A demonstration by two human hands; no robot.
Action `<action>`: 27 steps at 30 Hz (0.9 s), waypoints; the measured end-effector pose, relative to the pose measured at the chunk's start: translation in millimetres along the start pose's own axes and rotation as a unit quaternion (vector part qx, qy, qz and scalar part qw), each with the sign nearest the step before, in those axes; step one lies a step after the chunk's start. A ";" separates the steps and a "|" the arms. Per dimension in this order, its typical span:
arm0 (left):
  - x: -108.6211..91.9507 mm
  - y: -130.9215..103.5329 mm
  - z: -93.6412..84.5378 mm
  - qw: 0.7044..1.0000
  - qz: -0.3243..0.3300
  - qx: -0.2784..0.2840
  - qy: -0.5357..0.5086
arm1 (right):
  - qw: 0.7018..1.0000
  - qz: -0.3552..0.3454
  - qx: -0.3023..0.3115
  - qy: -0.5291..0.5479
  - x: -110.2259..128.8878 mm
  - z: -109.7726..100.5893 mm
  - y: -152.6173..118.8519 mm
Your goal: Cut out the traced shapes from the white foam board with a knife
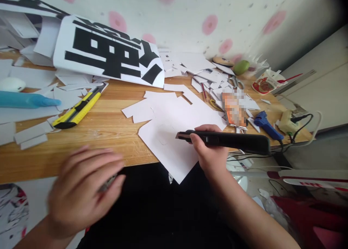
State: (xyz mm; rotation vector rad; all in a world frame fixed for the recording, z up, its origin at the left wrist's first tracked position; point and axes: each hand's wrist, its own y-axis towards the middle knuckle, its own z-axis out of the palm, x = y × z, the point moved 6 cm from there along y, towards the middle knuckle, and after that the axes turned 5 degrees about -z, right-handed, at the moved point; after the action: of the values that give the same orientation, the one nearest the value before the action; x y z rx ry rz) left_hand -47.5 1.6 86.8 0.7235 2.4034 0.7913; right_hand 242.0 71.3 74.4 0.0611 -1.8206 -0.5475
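While I look down through the head camera, the white sheet [176,147] lies flat on the wooden counter [108,144], its far side cut into angular arms and its near corner jutting past the edge. My right hand [213,156] is closed around a black cutter [236,142], blade pointing left above the sheet; I can't tell whether the tip touches. My left hand [84,191] is raised near the counter's front edge, fingers curved and blurred; something small and dark seems to sit by the thumb, but I can't say whether it is gripped. Left of the sheet rests a yellow cutter [77,109], beside white offcuts [31,135] and a blue tube [25,99]. Behind stands a white panel with black characters [108,53], leaning back. To the right I have a phone [235,111], scissors [236,83], a blue glue gun [268,125] and a power strip [288,122], with a green fruit [241,67] and a food tub [268,83] farther back.
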 end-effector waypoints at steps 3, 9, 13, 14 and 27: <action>-39.6 27.4 35.5 0.996 0.064 0.053 -0.019 | 0.999 -0.034 0.010 -0.008 10.9 4.7 -1.3; -51.6 33.0 74.2 0.995 0.059 0.081 -0.009 | 0.997 -0.023 0.053 -0.055 7.3 14.9 -3.4; -48.6 29.2 77.5 0.995 0.072 0.067 0.026 | 0.994 -0.032 0.068 -0.073 7.1 14.0 -3.8; -48.5 29.5 77.6 0.995 0.073 0.066 0.027 | 0.994 -0.033 0.076 -0.076 8.0 14.4 -4.3; -48.4 28.1 76.0 0.995 0.080 0.046 0.019 | 0.992 -0.010 0.075 -0.100 11.8 14.2 -9.8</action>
State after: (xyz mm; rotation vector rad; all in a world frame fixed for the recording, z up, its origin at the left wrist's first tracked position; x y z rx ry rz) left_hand 42.6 19.9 65.6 0.9568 2.4530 0.7665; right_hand 222.9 63.6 78.0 0.1304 -2.0580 -0.4416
